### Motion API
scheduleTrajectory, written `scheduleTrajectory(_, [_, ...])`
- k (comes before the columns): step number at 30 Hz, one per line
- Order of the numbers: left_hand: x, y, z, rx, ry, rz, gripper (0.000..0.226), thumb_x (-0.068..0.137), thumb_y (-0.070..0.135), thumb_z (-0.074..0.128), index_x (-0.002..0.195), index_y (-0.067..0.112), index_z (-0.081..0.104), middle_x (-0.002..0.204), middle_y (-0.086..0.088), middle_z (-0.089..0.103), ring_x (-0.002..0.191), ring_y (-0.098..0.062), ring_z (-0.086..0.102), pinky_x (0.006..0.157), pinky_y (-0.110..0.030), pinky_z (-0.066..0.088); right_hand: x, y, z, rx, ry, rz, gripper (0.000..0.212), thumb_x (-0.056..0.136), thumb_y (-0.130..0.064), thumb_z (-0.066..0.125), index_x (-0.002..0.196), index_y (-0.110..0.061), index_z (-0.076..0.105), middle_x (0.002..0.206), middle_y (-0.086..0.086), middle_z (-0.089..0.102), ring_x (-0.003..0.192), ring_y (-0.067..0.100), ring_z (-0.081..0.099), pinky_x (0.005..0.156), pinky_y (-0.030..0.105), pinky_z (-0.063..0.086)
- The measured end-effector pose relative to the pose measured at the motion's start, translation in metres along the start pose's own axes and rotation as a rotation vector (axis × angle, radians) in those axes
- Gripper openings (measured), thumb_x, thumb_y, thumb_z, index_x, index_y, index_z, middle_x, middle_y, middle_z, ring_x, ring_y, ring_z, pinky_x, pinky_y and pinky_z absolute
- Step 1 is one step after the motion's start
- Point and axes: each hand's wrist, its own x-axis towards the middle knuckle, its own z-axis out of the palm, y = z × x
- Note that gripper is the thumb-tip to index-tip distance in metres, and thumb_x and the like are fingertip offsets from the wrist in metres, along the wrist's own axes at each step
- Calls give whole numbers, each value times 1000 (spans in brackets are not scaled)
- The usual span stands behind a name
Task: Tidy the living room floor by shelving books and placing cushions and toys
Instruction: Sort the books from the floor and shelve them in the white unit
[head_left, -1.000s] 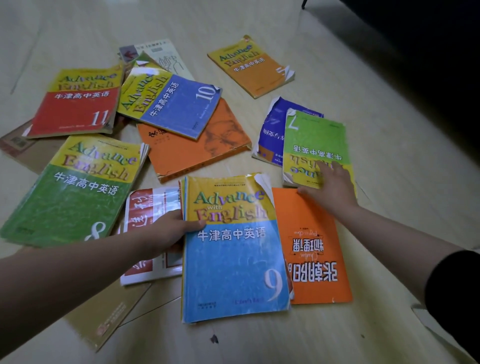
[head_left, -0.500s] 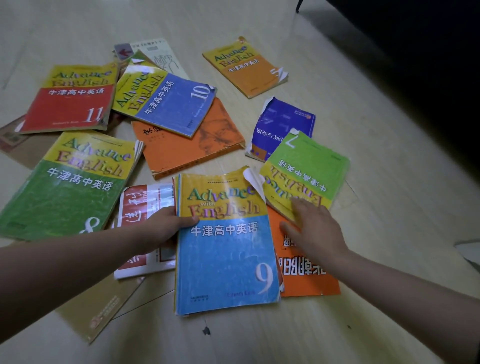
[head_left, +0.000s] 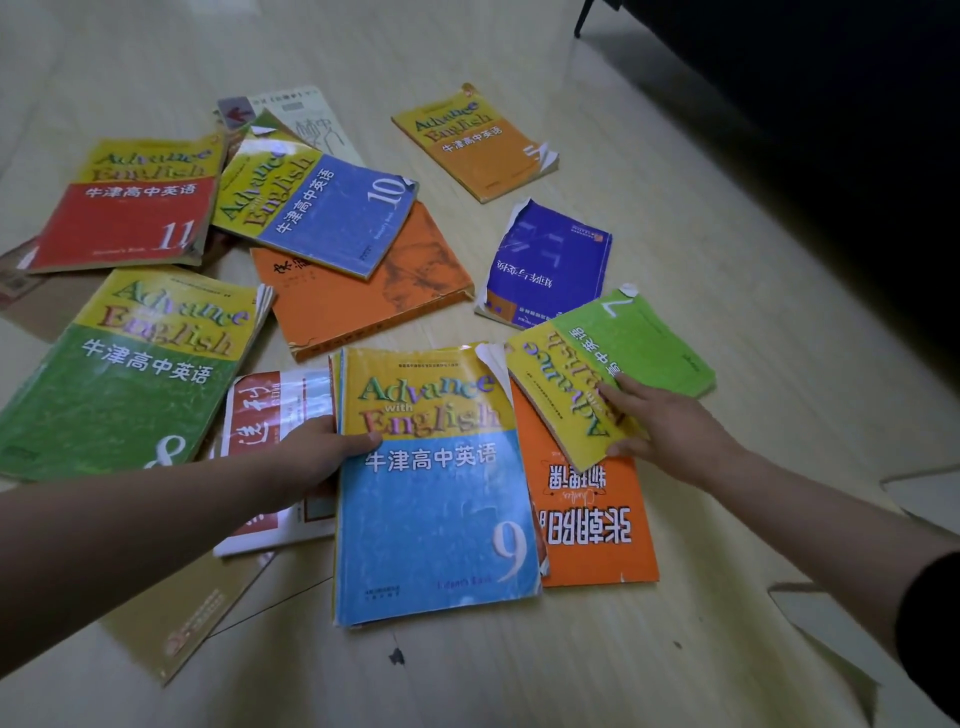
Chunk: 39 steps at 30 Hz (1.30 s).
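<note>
- The green book 7 (head_left: 631, 353) is being dragged nearer than earlier, onto the orange book (head_left: 587, 525).
- The blue book 9 (head_left: 431, 499), on the floor (head_left: 519, 680), is being gripped by the left hand (head_left: 317, 452).
- The green book 7 is being pinched by the right hand (head_left: 670, 431); books are being gathered, and stacking is probably being required next.

My left grip (head_left: 317, 457) holds the left edge of the blue 9 book (head_left: 431, 499), face up on the floor (head_left: 519, 52). My right grip (head_left: 670, 431) pinches the yellow end of the green 7 book (head_left: 623, 353), upside down to me, overlapping the orange book (head_left: 587, 525). The 8 book (head_left: 119, 374), 10 book (head_left: 317, 213) and 11 book (head_left: 124, 218) lie flat farther left.
</note>
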Motion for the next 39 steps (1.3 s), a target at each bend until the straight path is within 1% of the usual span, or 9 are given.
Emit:
scheduleTrajectory(3, [1, 1, 0, 1, 9, -5, 21, 88, 25, 66, 103, 12, 58, 101, -12, 71, 92, -32, 69, 89, -48, 54, -5, -36, 11, -98, 88, 196, 81, 87, -71, 38, 151, -25, 23, 153, 7, 34, 126, 26, 51, 89, 35, 47])
scheduleTrajectory(6, [2, -1, 0, 4, 12, -5, 24, 87, 26, 67, 105, 12, 59, 101, -12, 71, 92, -31, 69, 88, -48, 54, 6, -58, 2, -64, 224, 283, 66, 89, -70, 31, 111, -15, 59, 97, 7, 67, 89, 27, 65, 62, 31, 41])
scheduleTrajectory(9, [3, -1, -1, 16, 8, 2, 25, 87, 26, 67, 107, 13, 60, 103, -11, 72, 93, -31, 69, 90, -49, 53, 7, -48, -8, 493, 321, 285, 49, 94, -56, 43, 84, -16, 71, 66, 2, 68, 69, 23, 67, 66, 33, 51])
scheduleTrajectory(12, [4, -2, -2, 14, 10, 1, 26, 87, 27, 68, 107, 13, 60, 103, -11, 72, 94, -31, 69, 92, -50, 52, -1, -23, 1, 662, 404, 321, 32, 90, -44, 60, 103, -19, 73, 80, 3, 74, 81, 22, 70, 80, 37, 53])
scheduleTrajectory(16, [5, -3, -1, 14, 18, -8, 30, 86, 28, 68, 110, 12, 59, 104, -12, 71, 94, -32, 69, 92, -50, 52, -4, 21, 18, 591, 208, 510, 102, 62, -62, 77, 142, -13, 38, 138, 14, 50, 128, 32, 45, 102, 44, 41])
scheduleTrajectory(20, [4, -2, -1, 23, 13, -10, 30, 87, 28, 68, 111, 12, 59, 103, -12, 72, 94, -32, 69, 91, -51, 52, -4, 35, 29, 780, 28, 535, 153, 23, -86, 71, 147, -15, 17, 144, 12, 43, 129, 33, 45, 104, 50, 43])
scheduleTrajectory(23, [4, -1, -1, 32, 19, -13, 30, 87, 29, 67, 111, 12, 58, 104, -12, 71, 94, -32, 68, 92, -51, 52, 4, 33, 21, 748, 22, 552, 127, 34, -84, 72, 135, -14, 39, 131, 14, 52, 115, 31, 54, 92, 43, 50])
scheduleTrajectory(30, [1, 0, 1, 57, 38, -8, 29, 88, 29, 66, 110, 12, 59, 106, -12, 70, 95, -32, 67, 93, -49, 51, 0, 17, 25, 1080, 123, 567, 21, 81, -34, 73, 86, -16, 65, 103, 14, 70, 87, 28, 67, 86, 41, 54])
scheduleTrajectory(39, [4, -3, 0, 39, 36, -22, 28, 87, 30, 67, 107, 12, 59, 104, -12, 70, 94, -33, 68, 92, -50, 52, -34, 9, -2, 1293, 466, 527, 10, 90, -11, 63, 98, -14, 64, 91, 14, 68, 62, 16, 64, 57, 21, 53])
